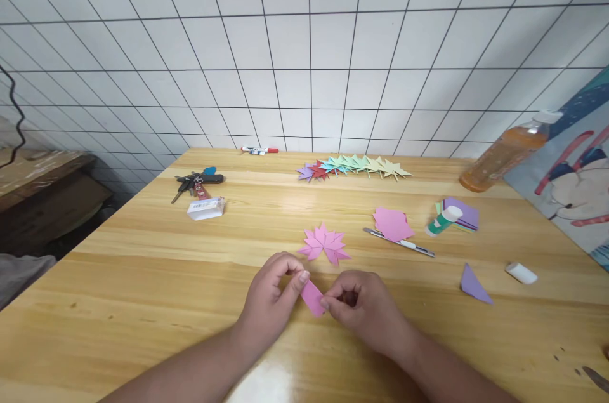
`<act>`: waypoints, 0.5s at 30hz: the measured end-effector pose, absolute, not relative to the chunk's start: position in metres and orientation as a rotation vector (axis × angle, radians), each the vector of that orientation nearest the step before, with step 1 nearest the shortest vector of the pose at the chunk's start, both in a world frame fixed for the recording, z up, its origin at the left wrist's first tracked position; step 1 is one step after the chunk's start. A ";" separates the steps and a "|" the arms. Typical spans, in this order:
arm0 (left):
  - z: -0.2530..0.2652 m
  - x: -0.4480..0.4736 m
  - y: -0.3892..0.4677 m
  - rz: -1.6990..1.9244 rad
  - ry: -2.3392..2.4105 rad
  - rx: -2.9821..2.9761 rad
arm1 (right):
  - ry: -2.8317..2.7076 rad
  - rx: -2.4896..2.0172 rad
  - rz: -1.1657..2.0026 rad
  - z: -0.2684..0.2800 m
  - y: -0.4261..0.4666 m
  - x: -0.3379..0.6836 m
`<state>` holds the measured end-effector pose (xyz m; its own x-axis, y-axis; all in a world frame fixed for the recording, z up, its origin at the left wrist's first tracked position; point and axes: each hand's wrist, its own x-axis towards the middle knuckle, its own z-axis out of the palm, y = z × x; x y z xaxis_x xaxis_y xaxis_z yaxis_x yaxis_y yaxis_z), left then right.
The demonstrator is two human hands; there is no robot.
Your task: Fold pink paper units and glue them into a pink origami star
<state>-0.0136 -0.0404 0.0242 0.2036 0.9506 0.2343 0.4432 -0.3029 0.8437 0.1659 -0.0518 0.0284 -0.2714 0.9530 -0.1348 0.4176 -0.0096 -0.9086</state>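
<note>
A small piece of pink paper (312,299) is held between my two hands above the wooden table. My left hand (277,292) pinches its upper left end between thumb and fingers. At its lower right edge, the thumb and fingertips of my right hand (358,304) are closed on it. Just beyond my hands lies a pink pointed paper leaf (324,243) made of several folded pieces. A stack of pink paper (392,223) is to the right of that leaf, with a craft knife (399,242) along its near edge.
Folded paper leaves (354,165) in several colours lie by the tiled wall, near a marker (259,150). Keys (194,182) and a small white box (206,208) are left. Rightward are a glue stick (443,221), its white cap (521,273), a purple triangle (474,285) and a bottle (505,154).
</note>
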 end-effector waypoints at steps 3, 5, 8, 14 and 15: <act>0.024 -0.015 -0.038 1.062 1.310 1.775 | -1.725 -1.429 1.260 0.028 -0.051 0.166; 0.023 -0.017 -0.033 1.116 1.353 1.674 | -1.730 -1.440 1.222 0.028 -0.051 0.166; 0.022 -0.022 -0.025 1.171 1.407 1.573 | -1.719 -1.450 1.127 0.026 -0.051 0.168; 0.019 -0.018 -0.030 1.006 1.238 1.756 | -1.772 -1.323 0.992 0.025 -0.050 0.173; 0.019 -0.016 -0.032 0.989 1.212 1.793 | -1.824 -1.299 0.999 0.026 -0.050 0.172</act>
<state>-0.0162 -0.0324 0.0191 0.2556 0.9483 0.1879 0.3743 -0.2763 0.8852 0.1722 -0.0502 0.0256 -0.2746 0.9573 0.0909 0.4389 0.2089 -0.8739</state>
